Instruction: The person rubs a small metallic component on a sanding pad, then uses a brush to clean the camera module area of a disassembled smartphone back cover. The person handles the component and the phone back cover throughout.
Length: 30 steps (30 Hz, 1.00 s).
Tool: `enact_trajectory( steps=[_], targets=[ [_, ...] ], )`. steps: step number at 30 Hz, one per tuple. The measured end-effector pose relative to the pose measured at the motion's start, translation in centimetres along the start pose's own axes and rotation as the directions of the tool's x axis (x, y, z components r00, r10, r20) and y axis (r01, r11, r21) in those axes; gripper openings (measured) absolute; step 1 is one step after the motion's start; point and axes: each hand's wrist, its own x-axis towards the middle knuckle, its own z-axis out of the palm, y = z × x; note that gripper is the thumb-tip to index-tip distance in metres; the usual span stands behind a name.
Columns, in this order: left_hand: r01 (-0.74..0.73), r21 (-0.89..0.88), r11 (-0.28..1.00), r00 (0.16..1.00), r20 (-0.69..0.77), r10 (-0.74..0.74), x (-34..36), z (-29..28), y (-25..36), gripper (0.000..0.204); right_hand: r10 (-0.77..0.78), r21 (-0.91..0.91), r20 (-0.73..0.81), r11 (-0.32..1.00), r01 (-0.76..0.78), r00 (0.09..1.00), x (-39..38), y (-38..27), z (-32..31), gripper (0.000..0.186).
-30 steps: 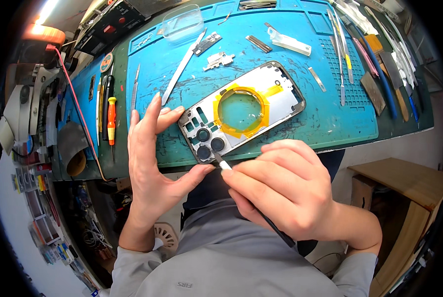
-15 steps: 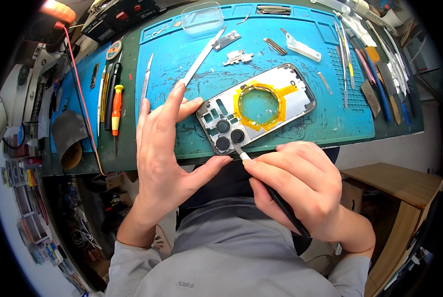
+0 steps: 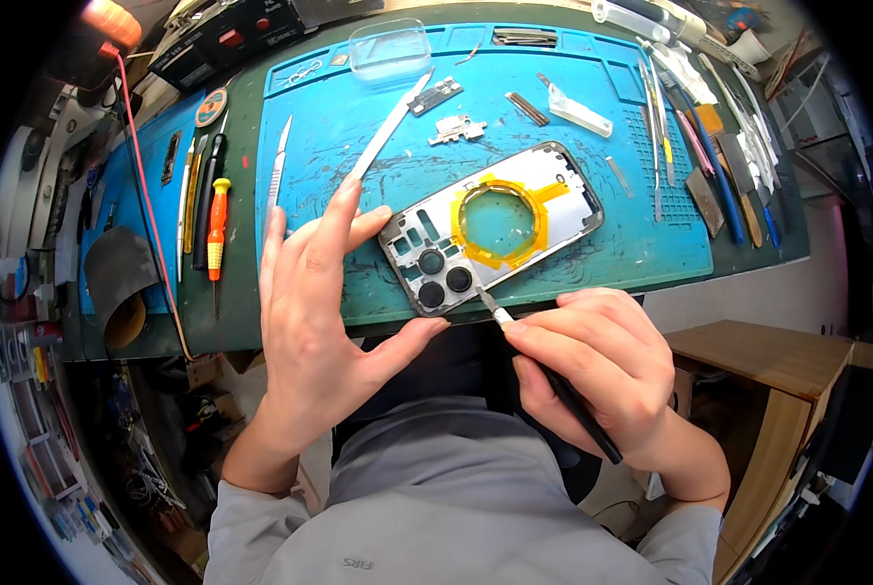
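A silver phone housing (image 3: 563,210) lies tilted near the front edge of the blue work mat. It has a round cutout ringed with yellow tape (image 3: 541,230), and three black camera rings (image 3: 459,280) at its lower left. My left hand (image 3: 310,312) grips the housing's left end between forefinger and thumb, the other fingers raised. In my right hand (image 3: 597,366) is a craft knife (image 3: 578,414) with a black handle, held like a pen. Its blade points at the housing's lower edge, just right of the nearest camera ring; whether it touches, I cannot tell.
On the mat (image 3: 358,255) beyond the housing lie a flat metal strip (image 3: 389,125), small metal brackets (image 3: 458,129) and a clear dish (image 3: 389,54). To the left is an orange screwdriver (image 3: 218,226). Tweezers (image 3: 662,127), brushes and blades line the right side.
The knife tip has shifted slightly right, off the area beside the camera ring toward the housing's edge. My left hand keeps its grip. The whole view has shifted a little.
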Motion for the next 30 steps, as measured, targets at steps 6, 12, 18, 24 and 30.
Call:
enact_trajectory(
  steps=[6,12,18,24,30],
  targets=[
    [0.004,0.002,1.0,1.0,0.014,-0.004,0.0,0.0,0.0,0.118,0.005,0.011,0.0,1.0,-0.005,1.0,0.4,0.4,0.1,0.036],
    [0.018,0.003,1.0,0.999,0.033,-0.019,-0.1,-0.1,0.0,0.119,0.008,0.041,-0.003,0.999,-0.008,1.0,0.3,0.4,0.1,0.035],
    [0.027,0.02,0.999,0.999,0.044,-0.028,0.0,-0.3,0.1,0.119,0.026,0.079,0.039,0.996,-0.029,0.999,1.0,1.0,-0.2,0.035],
    [0.021,0.014,1.0,0.999,0.027,-0.021,0.2,-0.3,0.4,0.121,0.015,0.104,0.051,0.994,-0.021,0.999,1.4,1.3,-0.4,0.035],
    [0.024,0.013,1.0,0.998,0.052,-0.024,0.4,-0.6,0.6,0.123,0.024,0.128,0.086,0.991,-0.035,0.996,2.1,1.3,-0.8,0.034]
  ],
)
